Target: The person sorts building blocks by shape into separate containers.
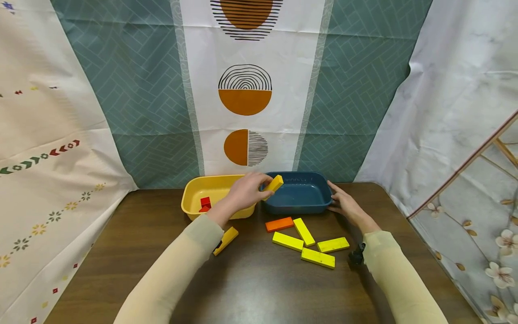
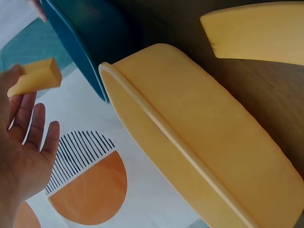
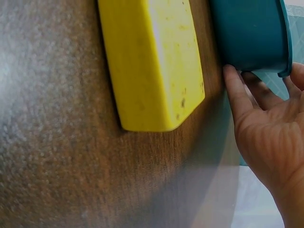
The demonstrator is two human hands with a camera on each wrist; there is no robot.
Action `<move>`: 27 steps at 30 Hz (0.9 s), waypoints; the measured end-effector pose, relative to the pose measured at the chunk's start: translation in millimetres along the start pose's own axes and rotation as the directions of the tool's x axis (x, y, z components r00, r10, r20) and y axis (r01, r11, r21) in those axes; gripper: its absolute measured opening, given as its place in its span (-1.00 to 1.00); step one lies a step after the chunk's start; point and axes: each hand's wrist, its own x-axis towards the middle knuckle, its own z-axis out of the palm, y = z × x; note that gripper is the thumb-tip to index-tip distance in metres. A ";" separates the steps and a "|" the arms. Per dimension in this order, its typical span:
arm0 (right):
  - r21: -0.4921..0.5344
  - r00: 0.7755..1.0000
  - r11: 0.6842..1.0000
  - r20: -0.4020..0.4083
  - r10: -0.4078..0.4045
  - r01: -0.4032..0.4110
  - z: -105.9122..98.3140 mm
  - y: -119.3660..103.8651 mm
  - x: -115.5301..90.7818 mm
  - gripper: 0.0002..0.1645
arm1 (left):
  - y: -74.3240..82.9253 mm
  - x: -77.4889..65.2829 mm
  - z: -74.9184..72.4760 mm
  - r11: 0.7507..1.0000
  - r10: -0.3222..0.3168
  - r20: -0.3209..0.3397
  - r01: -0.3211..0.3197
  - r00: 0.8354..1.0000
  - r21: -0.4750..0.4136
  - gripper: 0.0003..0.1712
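Observation:
My left hand (image 1: 247, 190) pinches a yellow-orange wooden block (image 1: 275, 183) between thumb and fingers, raised over where the two tubs meet. In the left wrist view the block (image 2: 42, 76) points away from the palm, and the other fingers are spread loosely below it. The blue tub (image 1: 297, 209) stands on the table to the right of the yellow tub (image 1: 189, 206). Against the blue tub's right end, my right hand (image 1: 347, 204) rests its outstretched fingers (image 3: 237, 90). Red blocks (image 1: 205, 202) lie inside the yellow tub.
In front of the tubs lie an orange block (image 1: 279, 224) and several yellow blocks (image 1: 318, 258). Another yellow-orange block (image 1: 225, 240) lies beside my left forearm. A patterned cloth (image 1: 283, 148) hangs behind the table (image 1: 259, 288).

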 end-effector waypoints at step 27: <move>-0.019 1.000 1.000 -0.013 0.003 -0.003 3.5 -2.5 -2.1 -0.21 | 10.5 25.0 27.8 0.983 -0.033 0.027 0.028 0.999 0.181 -0.40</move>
